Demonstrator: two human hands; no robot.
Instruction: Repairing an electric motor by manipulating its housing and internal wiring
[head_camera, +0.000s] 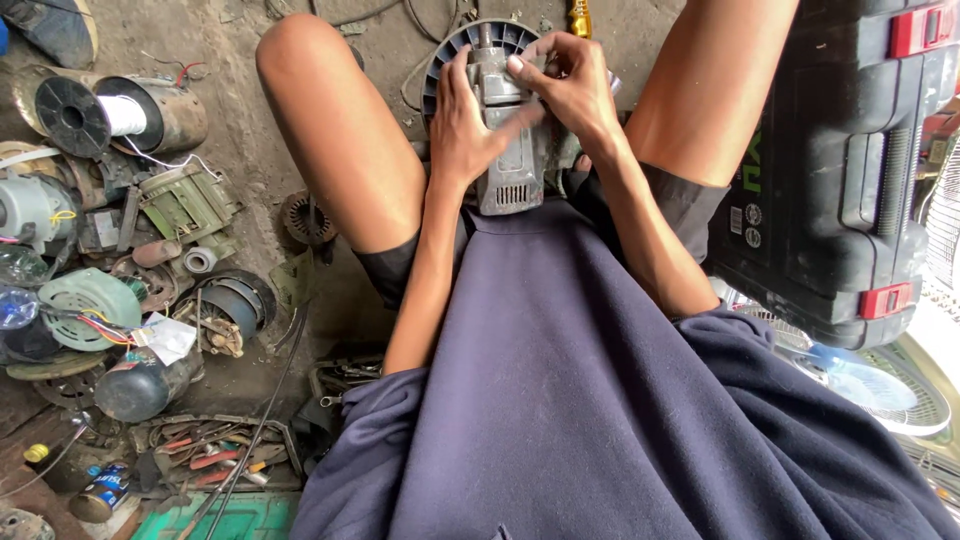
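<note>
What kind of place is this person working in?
Probably a small repair workshop for electric motors and fans. Both hands hold a grey motor with a finned fan wheel, dismantled motors and a wire spool litter the dirt floor, and a black tool case sits nearby.

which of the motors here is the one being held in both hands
The grey motor with the round finned fan end, between the knees; left hand and right hand grip it. The others lie on the ground at left.

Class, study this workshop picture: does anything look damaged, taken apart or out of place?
Yes. Left of the person, motor parts lie scattered on the dirt floor, some with loose wires. Both hands grip a grey motor.
</note>
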